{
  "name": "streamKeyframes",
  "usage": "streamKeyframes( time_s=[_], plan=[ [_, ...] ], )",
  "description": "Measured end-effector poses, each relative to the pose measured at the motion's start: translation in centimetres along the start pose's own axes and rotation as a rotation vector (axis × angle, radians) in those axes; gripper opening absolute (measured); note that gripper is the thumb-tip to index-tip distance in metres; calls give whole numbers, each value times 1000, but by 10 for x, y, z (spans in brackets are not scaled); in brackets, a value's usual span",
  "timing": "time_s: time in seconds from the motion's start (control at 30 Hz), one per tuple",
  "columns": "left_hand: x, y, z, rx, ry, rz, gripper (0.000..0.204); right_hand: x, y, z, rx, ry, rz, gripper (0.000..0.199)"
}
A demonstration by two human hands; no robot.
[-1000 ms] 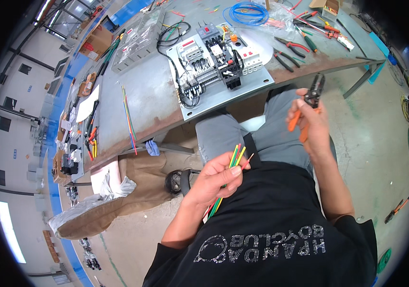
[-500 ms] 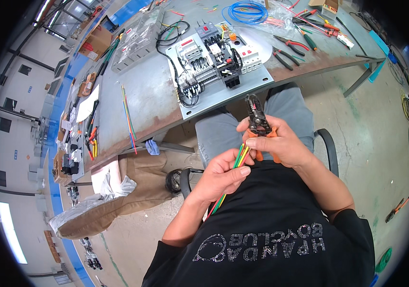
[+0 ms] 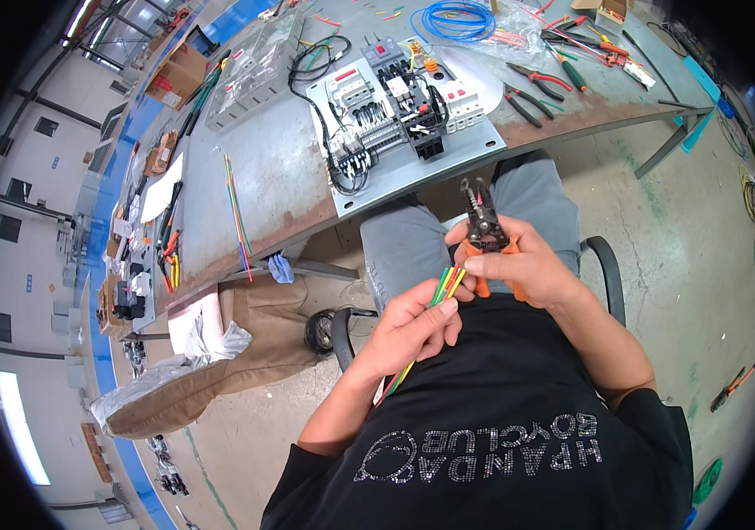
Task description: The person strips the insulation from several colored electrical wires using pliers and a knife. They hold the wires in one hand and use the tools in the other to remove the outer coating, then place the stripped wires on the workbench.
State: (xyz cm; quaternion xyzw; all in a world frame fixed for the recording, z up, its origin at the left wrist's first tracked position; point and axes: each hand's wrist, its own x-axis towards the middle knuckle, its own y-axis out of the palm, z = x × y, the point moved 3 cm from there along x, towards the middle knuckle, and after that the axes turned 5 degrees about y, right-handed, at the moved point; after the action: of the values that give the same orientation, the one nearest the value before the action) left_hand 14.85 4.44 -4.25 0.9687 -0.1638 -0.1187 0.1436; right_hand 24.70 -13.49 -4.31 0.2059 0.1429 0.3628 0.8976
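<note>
In front of my torso, my left hand (image 3: 414, 329) is closed around a small bundle of wires (image 3: 444, 290), green, yellow and red, whose ends stick up past the fingers. The tails of the wires run down across my black shirt. My right hand (image 3: 532, 265) grips a pair of wire strippers (image 3: 486, 231) with orange handles and a dark metal head pointing up toward the table. Its fingertips are right beside the wire ends; whether they touch them I cannot tell. Beyond the hands, a metal mounting plate (image 3: 355, 200) carrying breakers and a contactor lies at the table's edge.
The steel table (image 3: 280, 181) spans the far side, its front edge rusty. Pliers (image 3: 539, 81), a blue wire coil (image 3: 457, 21) and loose coloured wires (image 3: 238, 216) lie on it. A chair armrest (image 3: 605, 274) is at my right; a person's brown-trousered leg (image 3: 183, 397) is at my left.
The wire strippers and my right hand have shifted slightly to the right, and the tool's head has turned a little. My left hand still holds the wires, with its fingers slightly rearranged.
</note>
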Motion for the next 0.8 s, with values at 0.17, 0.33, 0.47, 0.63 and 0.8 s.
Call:
streamKeyframes(
  time_s=[0.17,0.33,0.47,0.63,0.8],
  plan=[
    [1,-3,1,-36,-25,1,28,-2,1,-6,-114,-68,-31,30],
    [2,-5,1,-86,-2,-81,27,-7,5,-10,-198,-118,-45,32],
    [0,-13,-2,-200,-23,-77,30,-17,1,-17,-469,-200,-137,36],
    [0,-15,-1,-333,-46,1,36,-25,9,-14,-880,-445,-207,52],
    [-2,-15,2,-374,-62,-3,38,-25,12,-7,-1042,-549,-241,59]
  ],
)
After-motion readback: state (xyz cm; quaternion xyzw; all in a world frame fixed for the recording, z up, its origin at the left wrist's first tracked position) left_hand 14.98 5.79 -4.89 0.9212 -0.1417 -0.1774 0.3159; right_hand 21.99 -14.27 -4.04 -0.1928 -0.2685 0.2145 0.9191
